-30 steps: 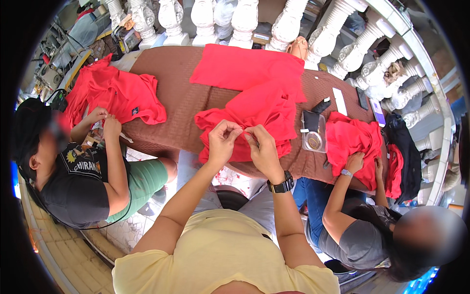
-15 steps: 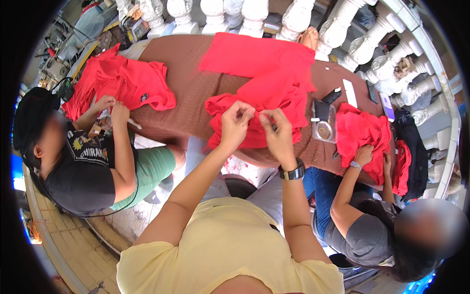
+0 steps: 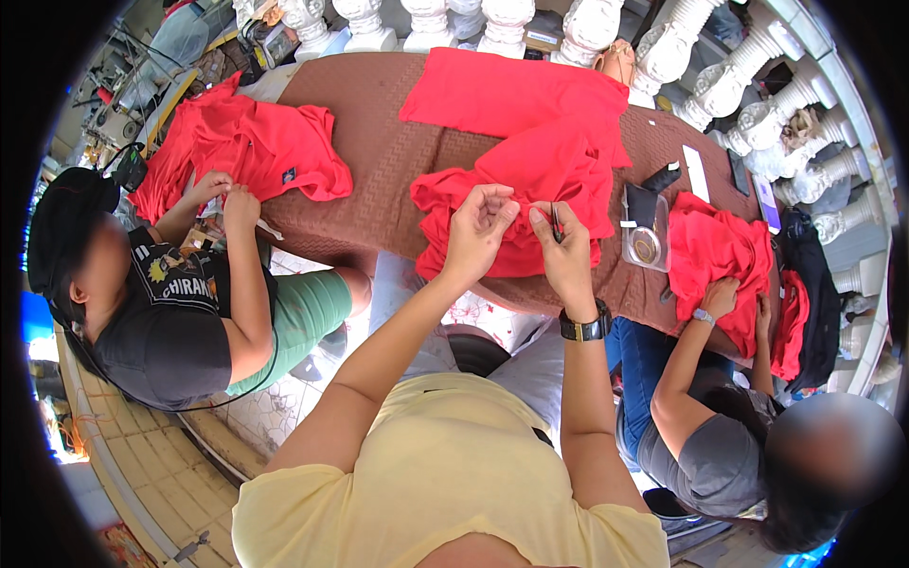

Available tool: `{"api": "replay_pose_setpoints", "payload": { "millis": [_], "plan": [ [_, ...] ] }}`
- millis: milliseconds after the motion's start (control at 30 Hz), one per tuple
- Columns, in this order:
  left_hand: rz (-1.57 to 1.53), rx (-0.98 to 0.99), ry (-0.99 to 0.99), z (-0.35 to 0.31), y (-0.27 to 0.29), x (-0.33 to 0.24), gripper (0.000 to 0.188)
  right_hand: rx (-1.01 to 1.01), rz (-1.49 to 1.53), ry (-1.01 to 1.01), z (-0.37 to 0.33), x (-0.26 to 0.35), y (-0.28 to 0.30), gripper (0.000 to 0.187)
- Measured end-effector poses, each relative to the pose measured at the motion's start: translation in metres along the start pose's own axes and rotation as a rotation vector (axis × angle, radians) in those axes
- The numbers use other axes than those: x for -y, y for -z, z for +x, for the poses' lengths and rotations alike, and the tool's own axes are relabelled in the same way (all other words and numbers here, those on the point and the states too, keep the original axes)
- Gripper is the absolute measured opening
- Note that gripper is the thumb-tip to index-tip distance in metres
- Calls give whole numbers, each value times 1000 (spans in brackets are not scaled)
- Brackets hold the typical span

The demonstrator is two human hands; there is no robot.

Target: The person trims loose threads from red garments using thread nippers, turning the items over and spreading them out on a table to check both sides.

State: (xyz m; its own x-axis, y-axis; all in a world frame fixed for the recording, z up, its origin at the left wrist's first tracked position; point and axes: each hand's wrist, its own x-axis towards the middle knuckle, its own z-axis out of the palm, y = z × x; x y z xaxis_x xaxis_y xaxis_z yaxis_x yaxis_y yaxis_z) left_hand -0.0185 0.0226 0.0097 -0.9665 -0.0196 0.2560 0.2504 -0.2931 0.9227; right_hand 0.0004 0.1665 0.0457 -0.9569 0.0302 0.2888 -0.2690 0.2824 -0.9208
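A red cloth garment (image 3: 544, 175) lies bunched before me on the brown-covered table. Above its near folds is my left hand (image 3: 481, 227), fingers curled toward the thumb, seemingly in a pinch; what it holds, if anything, is too small to make out. Close beside it, my right hand (image 3: 568, 251) wears a black watch (image 3: 587, 328) at the wrist. A slim dark tool, perhaps thread snips (image 3: 557, 220), sticks up between that hand's fingers. The two hands are slightly apart, fingertips facing each other.
Brown cloth covers the table (image 3: 369, 118). At left, a person handles a red garment (image 3: 256, 142); at right, another works on red cloth (image 3: 720, 251). Between that cloth and mine stands a clear plastic container (image 3: 647, 244). White balusters (image 3: 507, 24) line the far side.
The dark tool now shows between my right fingers. My hands have drawn slightly apart, and the left fingers have lifted a little. The whole view has shifted slightly.
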Motion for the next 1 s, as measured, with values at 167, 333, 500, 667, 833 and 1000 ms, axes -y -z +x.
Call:
{"api": "replay_pose_setpoints", "payload": {
  "millis": [167, 333, 500, 667, 833, 1000],
  "plan": [
    [58, 33, 30, 7, 11, 14, 12, 37, 3, 4, -1, 1, -1, 19],
    [-72, -32, -43, 0, 3, 2, 17, 15, 43, -71, 0, -5, 2, 21],
    [144, 38, -96, 3, 5, 3, 23, 55, 47, -118, 1, 0, 3, 22],
    [42, 40, -1, 6, 15, 17, 13, 71, -25, -102, 1, 2, 4, 21],
    [12, -4, -10, 6, 2, 4, 6, 42, 10, -69, 2, -5, 2, 19],
    [-21, 50, 67, 5, 10, 14, 6, -39, -174, 52, -1, 12, 0, 18]
  ]
}}
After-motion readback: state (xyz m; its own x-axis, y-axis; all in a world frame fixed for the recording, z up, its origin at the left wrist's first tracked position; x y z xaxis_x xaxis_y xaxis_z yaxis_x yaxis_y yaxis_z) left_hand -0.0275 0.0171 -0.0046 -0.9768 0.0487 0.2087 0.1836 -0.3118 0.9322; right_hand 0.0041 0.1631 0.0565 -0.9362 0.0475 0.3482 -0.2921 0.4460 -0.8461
